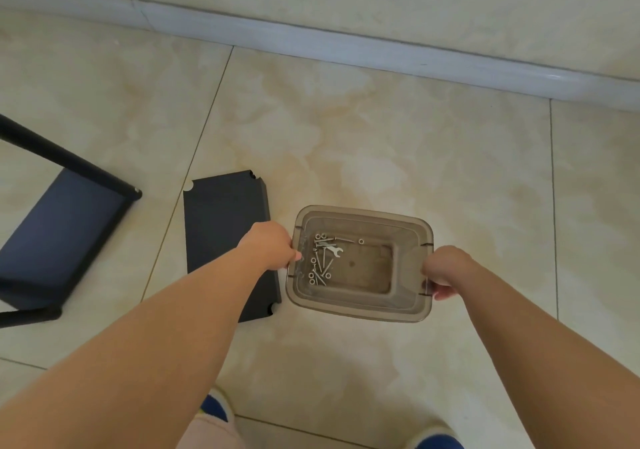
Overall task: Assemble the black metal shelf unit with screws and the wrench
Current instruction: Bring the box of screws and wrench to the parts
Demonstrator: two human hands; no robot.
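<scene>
bin [360, 311]: on the floor [415, 157], the landmark here
screws [320, 268]: inside the bin, at its left end
wrench [334, 251]: inside the bin, among the screws
shelf panel [225, 226]: flat, just left of the bin
shelf frame [59, 226]: well left of the bin
baseboard [346, 46]: well behind the bin

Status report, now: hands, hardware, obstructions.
Left hand and right hand grip opposite rims of the clear bin. Wrench and screws loose inside. Loose black shelf panel beside bin.
</scene>
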